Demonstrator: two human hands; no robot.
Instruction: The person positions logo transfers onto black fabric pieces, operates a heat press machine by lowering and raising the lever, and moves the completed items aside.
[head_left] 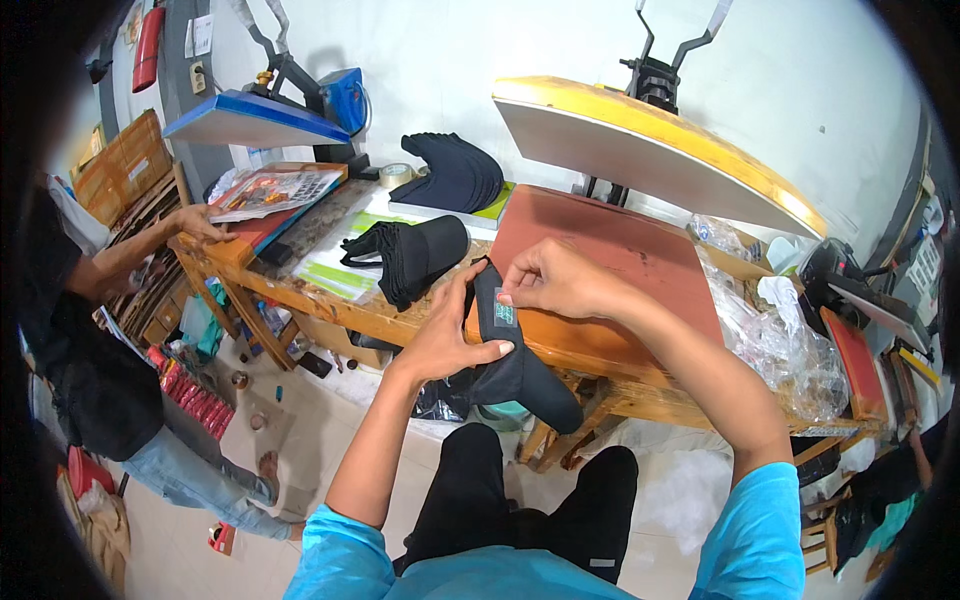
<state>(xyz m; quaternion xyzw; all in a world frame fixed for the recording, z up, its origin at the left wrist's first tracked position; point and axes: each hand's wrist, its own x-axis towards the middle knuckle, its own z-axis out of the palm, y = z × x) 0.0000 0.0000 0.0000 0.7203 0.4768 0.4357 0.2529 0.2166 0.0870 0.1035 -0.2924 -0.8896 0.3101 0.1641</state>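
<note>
Black fabric cap (520, 375) held at the front edge of the rust-red heat-press pad (610, 270). Left hand (445, 340) clamps its panel; right hand (555, 280) pinches small green patch (505, 312), apparently flat. Best keep the panel taut, patch square.

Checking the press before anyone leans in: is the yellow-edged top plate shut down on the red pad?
No: the yellow-edged top plate is raised and tilted, with open space between it and the red pad below.
</note>
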